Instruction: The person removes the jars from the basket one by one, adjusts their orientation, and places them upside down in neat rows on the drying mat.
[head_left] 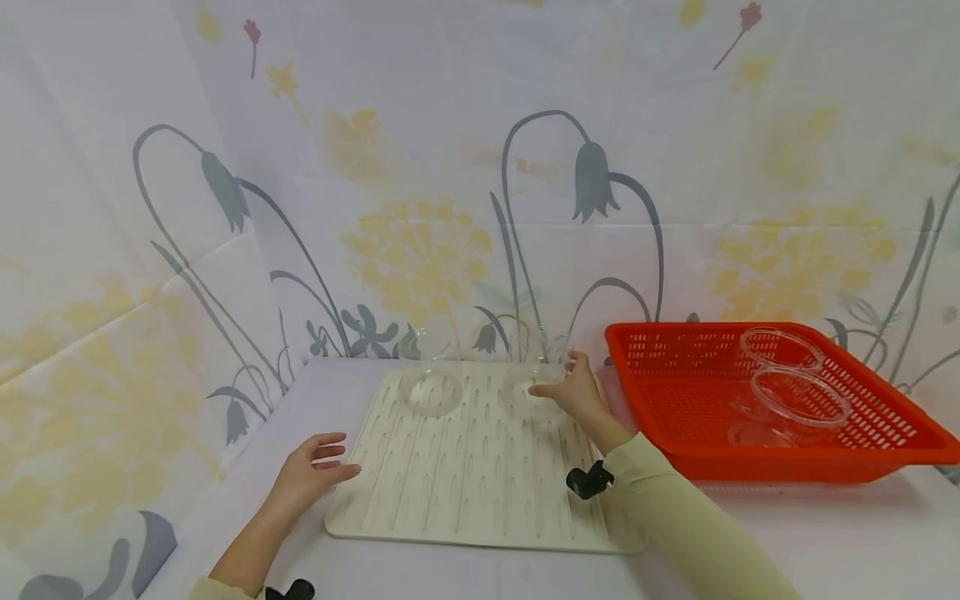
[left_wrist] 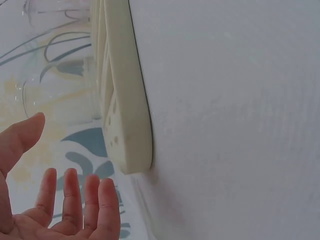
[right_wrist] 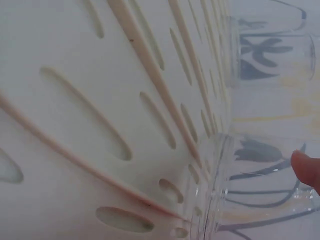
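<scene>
Two clear cups stand upside down, wide rims down, on a cream ridged drying mat (head_left: 450, 500). One cup (head_left: 431, 393) is at the back left, the other cup (head_left: 520, 402) at the back right. My right hand (head_left: 583, 402) is at the right-hand cup, thumb across its front and fingers spread at its far right side. A fingertip overlaps the upper end of this cup (right_wrist: 255, 185) in the right wrist view. My left hand (head_left: 309, 473) hovers by the mat's left edge, fingers loosely spread, holding nothing. The left wrist view shows its palm up beside the mat.
To the right stands a red plastic basket (head_left: 772, 467) with slotted walls. Inside it lie clear cups (head_left: 801, 398) with wide rims. A white cloth covers the table (head_left: 442, 575), and a flower-printed curtain (head_left: 450, 125) hangs behind.
</scene>
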